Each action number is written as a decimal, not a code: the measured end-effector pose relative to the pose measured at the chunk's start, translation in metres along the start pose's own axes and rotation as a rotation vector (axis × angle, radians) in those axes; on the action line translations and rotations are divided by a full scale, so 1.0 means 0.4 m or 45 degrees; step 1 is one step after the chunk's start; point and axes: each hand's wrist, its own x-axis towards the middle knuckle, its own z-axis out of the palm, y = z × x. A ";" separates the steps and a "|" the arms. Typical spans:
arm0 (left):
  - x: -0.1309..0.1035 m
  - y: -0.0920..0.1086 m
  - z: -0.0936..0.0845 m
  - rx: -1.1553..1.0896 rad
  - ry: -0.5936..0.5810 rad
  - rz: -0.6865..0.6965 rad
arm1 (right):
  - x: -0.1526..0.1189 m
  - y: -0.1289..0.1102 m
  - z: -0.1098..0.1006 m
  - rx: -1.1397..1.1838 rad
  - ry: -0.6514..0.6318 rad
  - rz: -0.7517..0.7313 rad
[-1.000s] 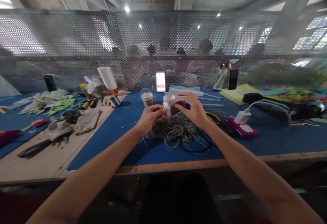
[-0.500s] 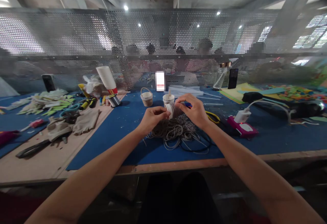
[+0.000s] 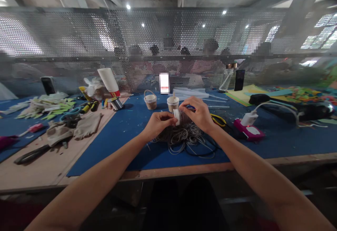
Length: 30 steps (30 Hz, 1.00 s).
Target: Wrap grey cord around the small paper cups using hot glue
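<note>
My left hand (image 3: 160, 124) pinches the lower left side of a small white cup-like piece (image 3: 177, 117), which lies tilted between my hands. On its upper right side, the fingers of my right hand (image 3: 196, 111) are pressed together; what they pinch is too small to make out. Just behind stands a wrapped cup (image 3: 173, 104) with a stick upright in it. A second wrapped cup with a looped handle (image 3: 151, 102) is left of it. Below my hands lies a tangled heap of grey cord (image 3: 184, 138).
Stacked paper cups (image 3: 107, 79) lean at the left, near gloves (image 3: 86, 125) and yellow-black tools (image 3: 91, 106). A magenta box with a white plug (image 3: 249, 130) and a black glue-gun-like tool (image 3: 289, 106) lie right. A perforated screen (image 3: 158, 31) rises behind the blue mat.
The white piece in my hands has tilted and moved slightly right, uncovering more of the cup with the stick. My hands stay close together around it.
</note>
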 end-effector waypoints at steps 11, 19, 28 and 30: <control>-0.004 0.008 0.002 0.015 -0.025 0.010 | -0.002 0.003 0.002 -0.066 -0.006 0.026; -0.002 0.006 -0.002 0.020 -0.068 0.009 | -0.004 0.004 0.007 -0.095 -0.043 0.042; 0.002 0.000 -0.004 0.021 -0.012 -0.029 | 0.001 0.014 0.004 -0.048 -0.069 0.060; 0.004 -0.003 -0.007 0.011 0.041 -0.041 | 0.003 0.011 -0.002 -0.020 -0.040 0.060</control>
